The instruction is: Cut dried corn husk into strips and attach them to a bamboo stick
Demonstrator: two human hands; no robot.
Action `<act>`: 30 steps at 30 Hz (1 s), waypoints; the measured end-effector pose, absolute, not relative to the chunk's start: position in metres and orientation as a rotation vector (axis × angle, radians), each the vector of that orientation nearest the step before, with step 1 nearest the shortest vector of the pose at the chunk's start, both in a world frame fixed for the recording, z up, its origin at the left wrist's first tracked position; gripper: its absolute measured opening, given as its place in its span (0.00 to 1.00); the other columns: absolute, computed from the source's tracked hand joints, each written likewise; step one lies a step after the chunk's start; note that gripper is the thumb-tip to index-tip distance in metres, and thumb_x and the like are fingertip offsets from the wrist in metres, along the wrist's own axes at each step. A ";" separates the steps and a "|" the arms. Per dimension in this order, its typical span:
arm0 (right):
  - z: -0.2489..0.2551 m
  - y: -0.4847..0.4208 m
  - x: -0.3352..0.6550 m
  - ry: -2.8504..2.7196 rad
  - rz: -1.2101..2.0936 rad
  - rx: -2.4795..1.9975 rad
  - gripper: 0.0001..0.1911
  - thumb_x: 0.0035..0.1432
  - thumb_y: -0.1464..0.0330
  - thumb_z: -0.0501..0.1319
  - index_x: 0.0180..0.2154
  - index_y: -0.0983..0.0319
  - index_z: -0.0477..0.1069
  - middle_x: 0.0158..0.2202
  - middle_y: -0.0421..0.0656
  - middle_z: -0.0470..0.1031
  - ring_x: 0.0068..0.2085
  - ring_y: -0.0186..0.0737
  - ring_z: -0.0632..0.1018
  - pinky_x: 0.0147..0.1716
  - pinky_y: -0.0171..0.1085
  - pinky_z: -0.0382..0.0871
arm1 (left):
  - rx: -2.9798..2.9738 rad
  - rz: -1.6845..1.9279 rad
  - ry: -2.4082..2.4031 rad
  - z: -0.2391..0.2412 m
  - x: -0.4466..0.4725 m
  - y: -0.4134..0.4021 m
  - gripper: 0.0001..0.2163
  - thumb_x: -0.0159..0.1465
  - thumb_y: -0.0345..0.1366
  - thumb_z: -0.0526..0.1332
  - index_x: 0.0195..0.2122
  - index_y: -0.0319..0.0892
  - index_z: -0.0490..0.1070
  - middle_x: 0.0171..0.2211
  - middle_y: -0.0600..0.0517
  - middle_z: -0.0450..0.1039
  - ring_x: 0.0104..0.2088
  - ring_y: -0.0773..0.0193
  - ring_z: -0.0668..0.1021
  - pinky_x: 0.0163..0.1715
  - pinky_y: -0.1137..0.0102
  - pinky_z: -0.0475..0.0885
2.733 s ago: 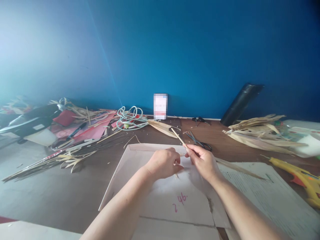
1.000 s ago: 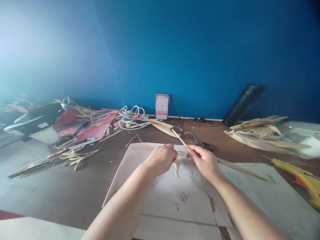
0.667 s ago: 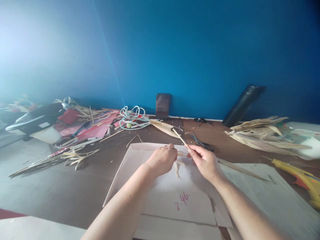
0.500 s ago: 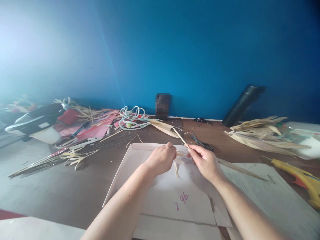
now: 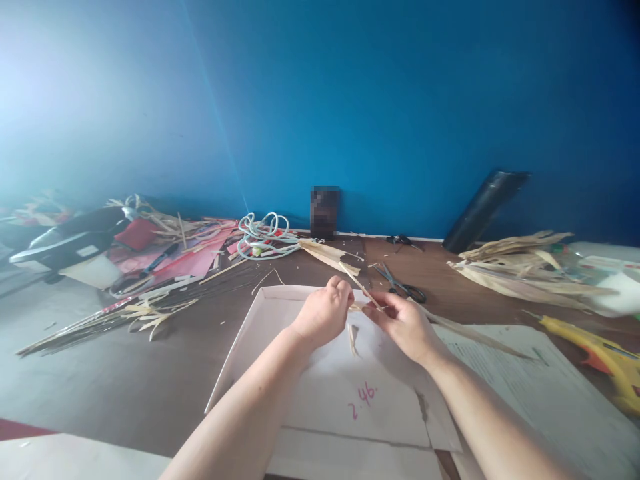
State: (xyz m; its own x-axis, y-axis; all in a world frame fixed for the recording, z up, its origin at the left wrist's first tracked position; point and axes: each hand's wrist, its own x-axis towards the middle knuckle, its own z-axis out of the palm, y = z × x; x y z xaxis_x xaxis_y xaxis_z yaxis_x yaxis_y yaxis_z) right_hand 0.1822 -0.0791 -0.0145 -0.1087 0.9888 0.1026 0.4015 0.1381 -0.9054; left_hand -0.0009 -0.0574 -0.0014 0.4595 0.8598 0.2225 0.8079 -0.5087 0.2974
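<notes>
1. I see my left hand [image 5: 325,313] curled nearly closed, its fingertips pinching a pale strip of dried leaf [image 5: 353,333] that dangles below the pinch. My right hand [image 5: 403,323] is half-closed around a thin wooden stick [image 5: 356,281], which points up and away toward the wall. Both meet over the white card [image 5: 320,393] on the brown table [image 5: 150,373].
2. The strip looks thin and dry; I judge that a hard pull from the left pinch could tear it or split it lengthwise.
3. The right grip sits low on the stick, so a twist there could let the free end swing and loosen whatever wrap is at the meeting point. I cannot tell how tightly strip and stick are joined; the fingers hide it.
4. A slip could drop the loose end onto the card, among the scraps.
5. The scissors [image 5: 400,285] lie just beyond the right hand, and the yellow glue gun [image 5: 595,353] sits well apart at the right; a wide elbow sweep might knock either.
</notes>
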 end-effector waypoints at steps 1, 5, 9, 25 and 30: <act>-0.015 -0.079 0.182 -1.622 0.963 -1.367 0.20 0.53 0.58 0.60 0.47 0.58 0.73 0.40 0.44 0.78 0.38 0.43 0.78 0.34 0.36 0.70 | 2.552 0.536 1.466 -0.001 0.000 -0.058 0.08 0.65 0.34 0.46 0.37 0.41 0.62 0.38 0.49 0.65 0.29 0.66 0.72 0.29 0.71 0.67; -0.018 -0.078 0.182 -1.621 0.947 -1.401 0.20 0.54 0.59 0.59 0.48 0.58 0.72 0.39 0.44 0.79 0.38 0.43 0.77 0.36 0.37 0.69 | 2.551 0.544 1.439 -0.002 0.002 -0.059 0.09 0.65 0.35 0.45 0.37 0.41 0.62 0.37 0.49 0.65 0.28 0.67 0.72 0.29 0.71 0.68; -0.016 -0.078 0.182 -1.621 0.918 -1.428 0.18 0.54 0.59 0.58 0.44 0.60 0.74 0.35 0.43 0.79 0.35 0.41 0.77 0.33 0.35 0.67 | 2.513 0.588 1.407 -0.002 0.002 -0.059 0.09 0.65 0.35 0.46 0.37 0.41 0.63 0.37 0.49 0.66 0.31 0.66 0.73 0.32 0.71 0.69; -0.028 -0.075 0.178 -1.642 0.647 -1.665 0.18 0.57 0.56 0.53 0.25 0.60 0.69 0.16 0.34 0.57 0.20 0.33 0.62 0.20 0.31 0.52 | 2.227 0.258 2.216 0.034 0.012 0.066 0.31 0.60 0.26 0.49 0.65 0.37 0.40 0.50 0.35 0.63 0.48 0.53 0.72 0.42 0.64 0.69; -0.031 -0.073 0.176 -1.675 0.640 -1.653 0.16 0.58 0.57 0.52 0.27 0.60 0.70 0.19 0.36 0.64 0.23 0.35 0.66 0.22 0.31 0.55 | 2.383 0.151 2.231 0.024 0.023 0.094 0.32 0.61 0.26 0.47 0.65 0.36 0.35 0.46 0.36 0.66 0.44 0.54 0.73 0.39 0.65 0.70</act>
State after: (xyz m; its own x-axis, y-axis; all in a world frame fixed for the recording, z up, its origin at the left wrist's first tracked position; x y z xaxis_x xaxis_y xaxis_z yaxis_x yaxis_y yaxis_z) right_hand 0.1758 -0.0729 -0.0307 0.0468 0.9903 0.1308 0.6510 0.0691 -0.7559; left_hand 0.0234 0.0943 0.0238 0.0672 0.9859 0.1531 0.9976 -0.0635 -0.0286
